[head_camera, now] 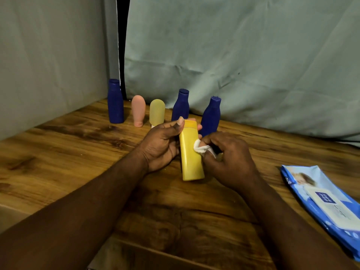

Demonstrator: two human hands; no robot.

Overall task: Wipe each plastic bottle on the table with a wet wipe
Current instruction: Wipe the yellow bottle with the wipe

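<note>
**Six bottles, one in hand under the wipe**

Six plastic bottles are in view: three dark blue, one pink, one pale olive and one yellow. The yellow bottle (191, 152) is lifted over the middle of the wooden table (68, 152), its cap end pointing far. The left hand (161, 145) is closed round its upper part, thumb along the left edge. The right hand (229, 158) pinches a bunched white wet wipe (201, 148) against the bottle's right side.

Far behind stand the left blue bottle (115, 102), the pink bottle (138, 111), the olive bottle (157, 112), the middle blue bottle (181, 105) and the right blue bottle (211, 117), the last three partly hidden by the hands. One blue wipes pack (321, 203) lies near right.
</note>
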